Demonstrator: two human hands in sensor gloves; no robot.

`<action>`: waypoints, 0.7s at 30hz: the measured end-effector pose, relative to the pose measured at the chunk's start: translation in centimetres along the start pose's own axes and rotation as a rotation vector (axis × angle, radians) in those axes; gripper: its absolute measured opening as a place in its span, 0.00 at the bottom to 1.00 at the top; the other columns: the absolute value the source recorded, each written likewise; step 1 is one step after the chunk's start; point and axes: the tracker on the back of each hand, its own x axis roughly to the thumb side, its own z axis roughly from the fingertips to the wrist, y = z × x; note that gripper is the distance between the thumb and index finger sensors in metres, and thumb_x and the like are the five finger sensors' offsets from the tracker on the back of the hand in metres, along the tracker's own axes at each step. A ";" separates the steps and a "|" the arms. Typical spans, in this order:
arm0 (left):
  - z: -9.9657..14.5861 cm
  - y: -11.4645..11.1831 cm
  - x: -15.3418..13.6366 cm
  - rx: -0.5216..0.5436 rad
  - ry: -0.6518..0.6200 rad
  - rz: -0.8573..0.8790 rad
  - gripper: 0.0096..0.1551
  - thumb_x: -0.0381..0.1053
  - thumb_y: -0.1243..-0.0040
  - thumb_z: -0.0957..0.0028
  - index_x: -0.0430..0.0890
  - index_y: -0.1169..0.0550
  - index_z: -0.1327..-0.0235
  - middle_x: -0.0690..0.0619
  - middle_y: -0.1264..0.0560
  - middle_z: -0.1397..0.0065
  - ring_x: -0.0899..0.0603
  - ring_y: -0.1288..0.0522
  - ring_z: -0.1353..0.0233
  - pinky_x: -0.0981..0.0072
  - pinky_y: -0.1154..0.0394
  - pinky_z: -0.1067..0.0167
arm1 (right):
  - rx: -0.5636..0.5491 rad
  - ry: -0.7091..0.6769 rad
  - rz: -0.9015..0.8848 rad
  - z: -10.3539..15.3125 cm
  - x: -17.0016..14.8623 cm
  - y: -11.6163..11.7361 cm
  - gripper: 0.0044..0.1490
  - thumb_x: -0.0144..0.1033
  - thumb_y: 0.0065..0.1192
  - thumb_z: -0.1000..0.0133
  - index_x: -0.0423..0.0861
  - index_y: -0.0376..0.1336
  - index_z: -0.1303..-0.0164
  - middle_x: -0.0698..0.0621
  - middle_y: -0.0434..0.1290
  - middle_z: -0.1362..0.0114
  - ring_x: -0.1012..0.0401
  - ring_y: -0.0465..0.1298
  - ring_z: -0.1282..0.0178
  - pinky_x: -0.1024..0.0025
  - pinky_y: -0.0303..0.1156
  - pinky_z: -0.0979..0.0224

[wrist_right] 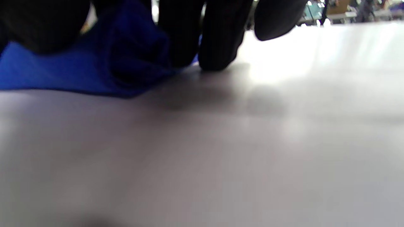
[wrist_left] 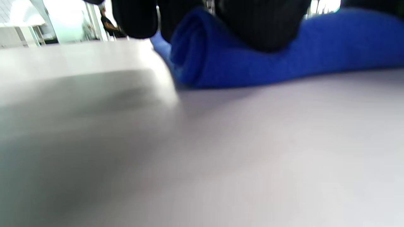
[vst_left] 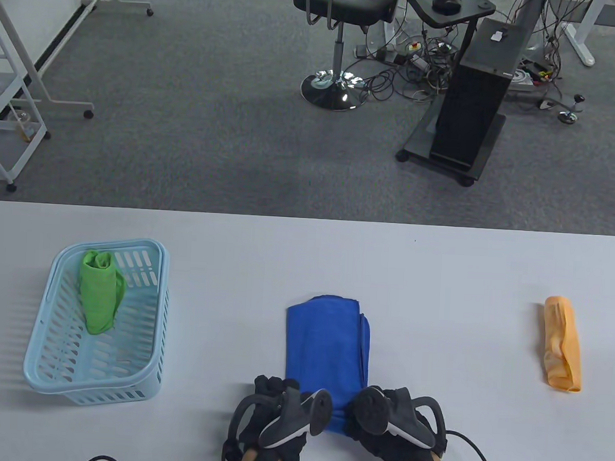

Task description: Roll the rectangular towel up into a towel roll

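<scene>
An office or lab workspace: grey carpet [vst_left: 199, 132], a black swivel chair [vst_left: 345, 6], a black computer tower [vst_left: 477, 95] on a wheeled stand, tangled cables [vst_left: 424, 66] and white rolling racks [vst_left: 16, 86] beyond the white table [vst_left: 439, 268].

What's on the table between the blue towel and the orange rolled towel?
Nothing: in the table view, only bare table lies between the blue towel and the orange rolled towel.

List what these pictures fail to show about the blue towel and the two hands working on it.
- Table view: the blue towel's near end is covered by the left hand and right hand, so roll progress is hidden there.
- Both wrist views: blurred; the fingers are cut off by the top edge, so the exact grip is unclear.
- Right wrist view: the towel's layers merge in shadow.
</scene>
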 end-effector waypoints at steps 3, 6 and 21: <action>0.2 -0.1 0.1 -0.044 -0.001 -0.004 0.35 0.63 0.48 0.57 0.57 0.27 0.34 0.42 0.33 0.30 0.31 0.43 0.26 0.30 0.52 0.29 | 0.060 0.022 0.101 -0.1 0.1 0.2 0.44 0.61 0.63 0.67 0.60 0.61 0.38 0.50 0.61 0.29 0.51 0.65 0.27 0.41 0.56 0.24; 0.0 -0.3 0.5 -0.056 -0.020 -0.016 0.41 0.67 0.44 0.62 0.54 0.28 0.32 0.41 0.34 0.29 0.31 0.44 0.26 0.29 0.53 0.29 | 0.057 0.035 0.141 -0.3 0.7 0.4 0.43 0.56 0.67 0.67 0.60 0.60 0.39 0.50 0.61 0.29 0.51 0.64 0.27 0.40 0.54 0.23; 0.1 -0.3 0.2 0.028 -0.018 0.022 0.30 0.56 0.46 0.58 0.55 0.23 0.39 0.46 0.26 0.34 0.34 0.34 0.29 0.29 0.46 0.30 | 0.037 0.001 0.080 -0.2 0.4 -0.2 0.31 0.48 0.59 0.61 0.54 0.68 0.46 0.49 0.68 0.33 0.50 0.68 0.30 0.44 0.61 0.26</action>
